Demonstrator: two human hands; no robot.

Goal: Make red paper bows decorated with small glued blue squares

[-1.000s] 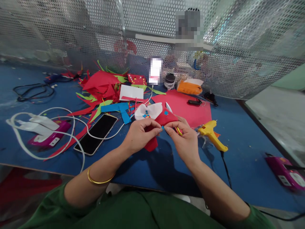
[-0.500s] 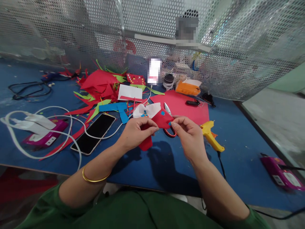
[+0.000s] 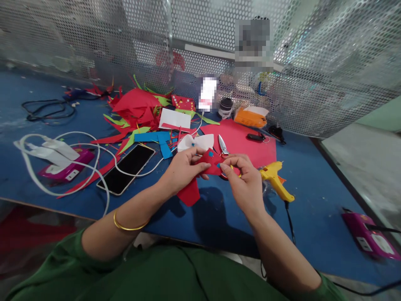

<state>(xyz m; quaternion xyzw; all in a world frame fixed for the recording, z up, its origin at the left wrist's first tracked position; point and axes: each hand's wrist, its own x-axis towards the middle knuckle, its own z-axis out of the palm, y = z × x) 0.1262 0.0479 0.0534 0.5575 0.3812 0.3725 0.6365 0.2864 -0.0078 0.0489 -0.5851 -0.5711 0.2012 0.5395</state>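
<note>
My left hand [image 3: 183,169] grips a folded red paper piece [image 3: 205,168], whose lower part hangs below the fingers. A small blue square [image 3: 211,154] lies on its upper face. At the piece's right edge, my right hand [image 3: 246,182] pinches another small blue square [image 3: 218,165] against or very near the red surface. Scissors [image 3: 223,144] lie behind the right fingers, their handles partly covered by the hand. Just beyond the left hand rests a white piece [image 3: 205,141] with small blue bits. A yellow glue gun [image 3: 276,179] lies to the right of my right hand.
Red and green scraps [image 3: 136,102], blue strips [image 3: 152,137] and a dark phone [image 3: 127,169] are on the left. White cables run from a purple power strip [image 3: 73,167]. Behind are a red sheet [image 3: 247,150], a jar [image 3: 225,107], an orange packet [image 3: 250,118] and a lit phone [image 3: 207,94].
The red piece has tilted, and its hanging part has swung to the lower left. My right hand has shifted slightly left, still pinching the small blue square. The camera view has shifted slightly.
</note>
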